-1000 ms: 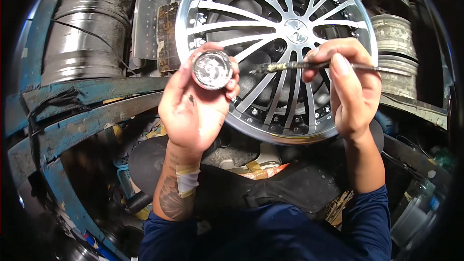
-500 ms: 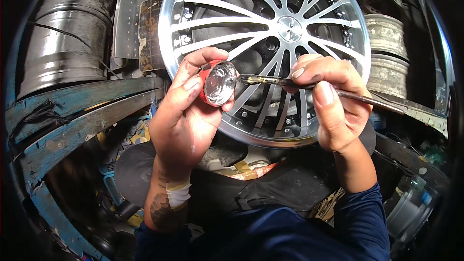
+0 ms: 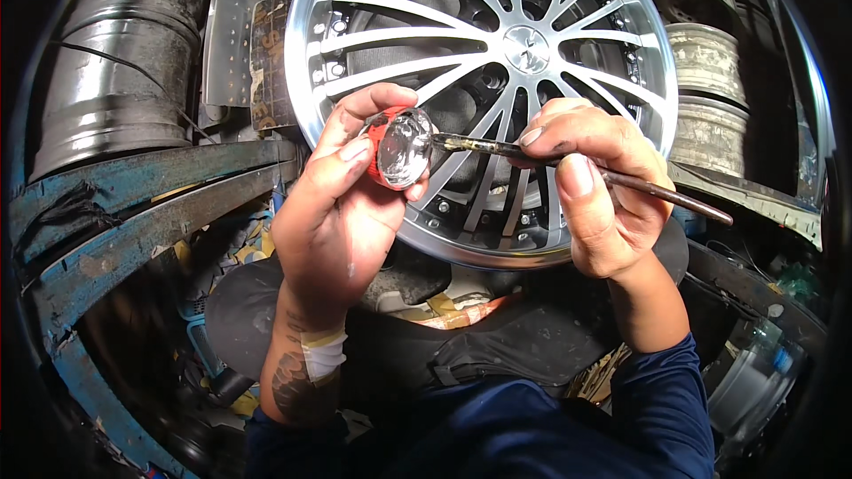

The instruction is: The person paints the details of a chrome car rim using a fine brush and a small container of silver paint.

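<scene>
My left hand (image 3: 335,200) is closed around a small round red container (image 3: 406,149), its glossy end, smeared dark and whitish, tilted to the right. A thin dark-handled paintbrush (image 3: 475,145) is pinched between the thumb and fingers of my right hand (image 3: 617,191). The brush's tip meets the container's right edge; whether it dips inside I cannot tell. Beyond both hands lies a large alloy wheel (image 3: 526,49) with polished silver spokes, a bright lip and dark gaps between the spokes. My hands hide part of its near side.
Blue, worn metal beams (image 3: 133,244) run along the left. Metal drum-like barrels (image 3: 129,62) stand behind them. Several bare wheel rims (image 3: 706,62) are stacked at the far right. A clear plastic container (image 3: 763,381) sits at the lower right.
My right hand and the brush have shifted slightly left, bringing the tip against the container's edge. The whole view has moved a little; both grips stay the same.
</scene>
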Demonstrator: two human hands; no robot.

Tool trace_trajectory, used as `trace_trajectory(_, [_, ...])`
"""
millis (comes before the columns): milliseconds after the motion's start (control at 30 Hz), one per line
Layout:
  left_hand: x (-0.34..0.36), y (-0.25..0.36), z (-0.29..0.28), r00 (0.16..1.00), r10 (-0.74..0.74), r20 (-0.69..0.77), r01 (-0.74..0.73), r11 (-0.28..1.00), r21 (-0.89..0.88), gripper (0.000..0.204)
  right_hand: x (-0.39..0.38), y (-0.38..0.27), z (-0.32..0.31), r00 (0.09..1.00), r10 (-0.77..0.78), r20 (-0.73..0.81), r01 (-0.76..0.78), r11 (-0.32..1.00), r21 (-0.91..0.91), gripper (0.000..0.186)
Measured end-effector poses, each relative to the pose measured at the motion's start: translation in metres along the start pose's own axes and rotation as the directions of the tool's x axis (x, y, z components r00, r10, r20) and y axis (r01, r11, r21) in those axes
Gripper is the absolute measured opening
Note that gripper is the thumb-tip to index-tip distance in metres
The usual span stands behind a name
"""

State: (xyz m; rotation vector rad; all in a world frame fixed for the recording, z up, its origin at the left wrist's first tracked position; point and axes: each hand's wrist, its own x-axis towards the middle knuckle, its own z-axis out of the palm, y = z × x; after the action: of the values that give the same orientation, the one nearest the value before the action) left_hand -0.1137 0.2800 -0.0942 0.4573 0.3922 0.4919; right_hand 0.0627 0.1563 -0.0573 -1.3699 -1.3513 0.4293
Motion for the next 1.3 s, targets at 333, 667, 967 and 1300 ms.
trace_trajectory(333, [0.001,0.002,-0.01,0.998,-0.022,0.066,0.019,0.999,0.042,0.052,-0.001,0.0,0.001,0.999,-0.002,0.035,0.003,1.0,-0.023,0.016])
trace_trajectory(667, [0.002,0.0,-0.009,0.998,-0.02,0.068,0.018,0.999,0.032,0.052,-0.001,0.002,0.001,0.998,-0.051,-0.021,0.051,0.999,-0.007,0.014])
trace_trajectory(967, [0.0,0.003,-0.009,1.0,-0.006,0.017,0.006,1.0,0.012,0.05,-0.009,0.001,0.0,0.997,0.063,-0.041,-0.06,0.995,0.079,0.017])
trace_trajectory(1300, [0.003,0.03,-0.018,0.985,0.155,-0.079,-0.163,0.98,-0.113,0.048,-0.018,0.027,0.029,0.84,0.543,-0.014,-0.495,0.776,0.391,0.02])
